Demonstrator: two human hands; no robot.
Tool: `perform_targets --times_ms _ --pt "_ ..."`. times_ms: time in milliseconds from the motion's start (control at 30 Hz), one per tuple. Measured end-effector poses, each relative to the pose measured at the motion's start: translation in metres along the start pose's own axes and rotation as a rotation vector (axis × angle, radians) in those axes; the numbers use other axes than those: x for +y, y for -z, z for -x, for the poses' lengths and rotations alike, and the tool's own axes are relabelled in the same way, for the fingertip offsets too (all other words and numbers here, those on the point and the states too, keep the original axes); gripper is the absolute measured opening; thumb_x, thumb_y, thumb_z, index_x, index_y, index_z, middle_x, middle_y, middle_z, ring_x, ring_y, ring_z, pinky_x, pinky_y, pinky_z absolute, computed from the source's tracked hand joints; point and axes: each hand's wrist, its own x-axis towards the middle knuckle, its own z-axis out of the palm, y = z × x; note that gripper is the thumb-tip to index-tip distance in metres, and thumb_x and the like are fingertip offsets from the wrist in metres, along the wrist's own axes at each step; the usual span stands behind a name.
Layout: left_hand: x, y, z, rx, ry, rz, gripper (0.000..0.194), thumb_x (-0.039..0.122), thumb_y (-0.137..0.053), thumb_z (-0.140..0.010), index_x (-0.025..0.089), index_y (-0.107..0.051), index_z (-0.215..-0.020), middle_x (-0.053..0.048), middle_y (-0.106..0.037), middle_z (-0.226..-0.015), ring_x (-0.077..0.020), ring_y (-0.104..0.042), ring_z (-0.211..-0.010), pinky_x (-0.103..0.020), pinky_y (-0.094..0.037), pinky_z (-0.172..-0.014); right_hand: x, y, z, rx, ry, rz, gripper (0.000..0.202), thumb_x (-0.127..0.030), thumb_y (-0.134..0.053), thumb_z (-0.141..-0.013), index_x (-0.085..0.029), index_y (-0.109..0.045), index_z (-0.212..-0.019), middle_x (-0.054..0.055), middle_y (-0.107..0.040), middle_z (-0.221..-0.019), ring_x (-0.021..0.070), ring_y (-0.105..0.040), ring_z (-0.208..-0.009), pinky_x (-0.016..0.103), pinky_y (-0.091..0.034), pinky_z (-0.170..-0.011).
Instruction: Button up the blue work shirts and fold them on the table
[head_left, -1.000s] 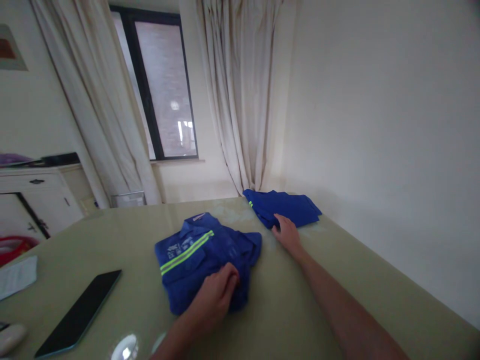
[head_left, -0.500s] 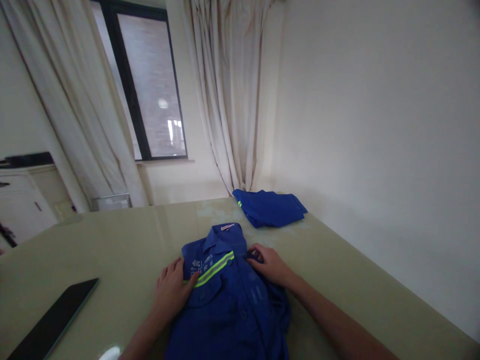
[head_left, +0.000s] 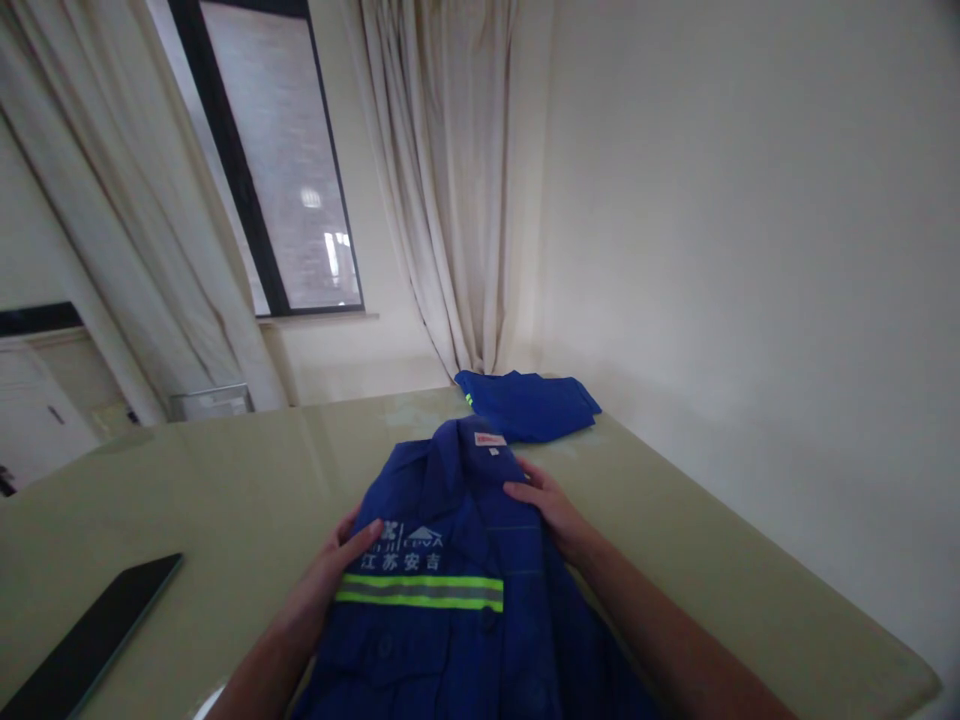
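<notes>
A blue work jacket (head_left: 420,500) with a yellow-green and grey stripe, white lettering and a label in its collar is raised at its collar end at the lower centre. My left hand (head_left: 334,565) grips its left edge, thumb on top beside the lettering and fingers behind. On the right side near the collar, my right hand (head_left: 547,505) pinches the cloth, with the thumb in front and other fingers partly hidden. Behind the jacket lies a folded blue garment (head_left: 529,405) at the table's far right corner.
The pale green table (head_left: 225,480) carries a flat black object (head_left: 97,630) at the left. A wall (head_left: 735,300) borders its right side. Curtains (head_left: 442,180) and a window (head_left: 277,150) are behind it, with a white cabinet (head_left: 37,410) at far left.
The jacket's collar end has come up and nearer, and its front is spread flatter, with the stripe now level. Both hands hold its sides. The view has shifted slightly to the right.
</notes>
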Motion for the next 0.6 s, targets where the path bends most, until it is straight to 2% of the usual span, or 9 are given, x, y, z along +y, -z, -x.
perform_targets --times_ms 100,167,233,267,333,400,433,500,600 --pt "0.007 0.015 0.002 -0.006 0.000 0.105 0.075 0.033 -0.093 -0.055 0.018 -0.065 -0.124 -0.008 -0.081 -0.095 -0.0326 -0.078 -0.084 -0.042 -0.064 -0.074 -0.008 0.008 -0.001 0.052 0.172 -0.088 0.040 -0.037 -0.085 -0.072 -0.025 -0.073 -0.108 0.002 -0.078 -0.106 0.0236 -0.072 -0.098 0.037 -0.053 -0.092" --pt "0.008 0.025 0.001 -0.076 0.028 0.065 0.072 0.036 -0.093 -0.056 0.017 -0.068 -0.121 -0.009 -0.081 -0.096 -0.0333 -0.078 -0.086 -0.041 -0.064 -0.076 -0.004 0.013 -0.004 0.041 0.181 -0.043 0.032 -0.042 -0.081 -0.077 -0.023 -0.075 -0.101 0.003 -0.077 -0.104 0.0249 -0.069 -0.103 0.038 -0.051 -0.095" --pt "0.005 0.031 -0.007 -0.132 0.009 -0.106 0.063 0.044 -0.090 -0.063 0.017 -0.071 -0.116 -0.011 -0.081 -0.100 -0.0343 -0.077 -0.090 -0.044 -0.062 -0.081 0.006 0.015 -0.007 0.024 0.129 0.067 0.036 -0.041 -0.083 -0.074 -0.022 -0.076 -0.104 0.005 -0.076 -0.111 0.0279 -0.067 -0.110 0.043 -0.048 -0.100" --pt "0.003 0.032 -0.012 -0.120 -0.045 -0.227 0.058 0.047 -0.089 -0.065 0.017 -0.073 -0.112 -0.012 -0.081 -0.101 -0.0350 -0.076 -0.093 -0.045 -0.061 -0.085 0.012 0.015 -0.009 0.027 0.107 0.127 0.043 -0.038 -0.086 -0.070 -0.023 -0.075 -0.109 0.006 -0.074 -0.117 0.0294 -0.065 -0.116 0.045 -0.046 -0.104" --pt "-0.001 0.030 -0.023 -0.008 -0.247 -0.467 0.051 0.052 -0.087 -0.064 0.018 -0.077 -0.101 -0.012 -0.080 -0.105 -0.0375 -0.072 -0.104 -0.048 -0.057 -0.096 0.021 0.012 -0.010 0.060 0.061 0.197 0.061 -0.032 -0.091 -0.063 -0.026 -0.070 -0.120 0.006 -0.070 -0.128 0.0304 -0.061 -0.124 0.047 -0.043 -0.109" --pt "-0.004 0.026 -0.029 0.119 -0.440 -0.611 0.047 0.053 -0.089 -0.059 0.021 -0.079 -0.092 -0.011 -0.079 -0.111 -0.0398 -0.065 -0.119 -0.049 -0.050 -0.107 0.025 0.009 -0.010 0.085 -0.021 0.139 0.068 -0.036 -0.089 -0.066 -0.028 -0.063 -0.128 0.006 -0.069 -0.130 0.0297 -0.062 -0.123 0.048 -0.043 -0.110" --pt "-0.004 0.024 -0.029 0.135 -0.476 -0.629 0.045 0.052 -0.089 -0.059 0.022 -0.079 -0.090 -0.010 -0.078 -0.112 -0.0399 -0.063 -0.122 -0.048 -0.047 -0.110 0.025 0.008 -0.009 0.068 -0.073 0.074 0.068 -0.041 -0.087 -0.070 -0.028 -0.060 -0.131 0.007 -0.070 -0.128 0.0295 -0.064 -0.121 0.048 -0.044 -0.109" --pt "-0.003 0.021 -0.022 0.065 -0.370 -0.537 0.045 0.051 -0.087 -0.063 0.021 -0.078 -0.096 -0.009 -0.079 -0.110 -0.0387 -0.067 -0.117 -0.049 -0.051 -0.107 0.022 0.009 -0.008 -0.014 -0.158 -0.048 0.066 -0.050 -0.078 -0.078 -0.026 -0.057 -0.134 0.008 -0.072 -0.124 0.0301 -0.067 -0.117 0.049 -0.046 -0.107" --pt "0.001 0.021 -0.006 -0.065 -0.006 -0.172 0.058 0.043 -0.087 -0.068 0.016 -0.072 -0.117 -0.011 -0.081 -0.103 -0.0368 -0.076 -0.098 -0.048 -0.061 -0.090 0.019 0.016 -0.009 -0.073 -0.181 -0.061 0.065 -0.048 -0.080 -0.076 -0.023 -0.058 -0.133 0.009 -0.073 -0.121 0.0302 -0.067 -0.117 0.047 -0.046 -0.108"
